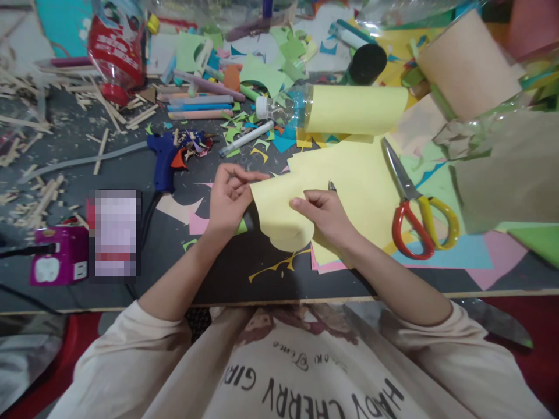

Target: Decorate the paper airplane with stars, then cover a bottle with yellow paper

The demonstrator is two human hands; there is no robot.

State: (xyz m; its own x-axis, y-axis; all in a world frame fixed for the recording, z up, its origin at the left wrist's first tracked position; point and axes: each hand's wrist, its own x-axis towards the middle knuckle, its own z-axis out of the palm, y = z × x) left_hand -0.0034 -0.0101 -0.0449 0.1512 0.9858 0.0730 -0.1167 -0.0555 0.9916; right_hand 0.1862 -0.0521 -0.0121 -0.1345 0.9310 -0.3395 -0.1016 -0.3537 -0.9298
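Between my two hands is a piece of yellow paper [279, 212] with a curved, rounded lower edge. My left hand [230, 195] pinches its left edge between thumb and fingers. On its right side, my right hand [326, 215] grips it with the thumb on top. Under and to the right of my right hand lies a stack of yellow paper sheets [362, 192], with pink edges showing below. A pen tip [332, 185] pokes out just behind my right hand. Scissors [421, 218] with red and yellow handles rest open on the papers to the right.
A plastic bottle wrapped in yellow paper [353, 109] lies beyond my hands. A blue glue gun [163, 160] is at the left, near small wooden sticks [46, 198] and a purple power adapter [59, 256]. Markers [201, 107] and paper scraps cover the back. A cardboard tube [471, 67] stands far right.
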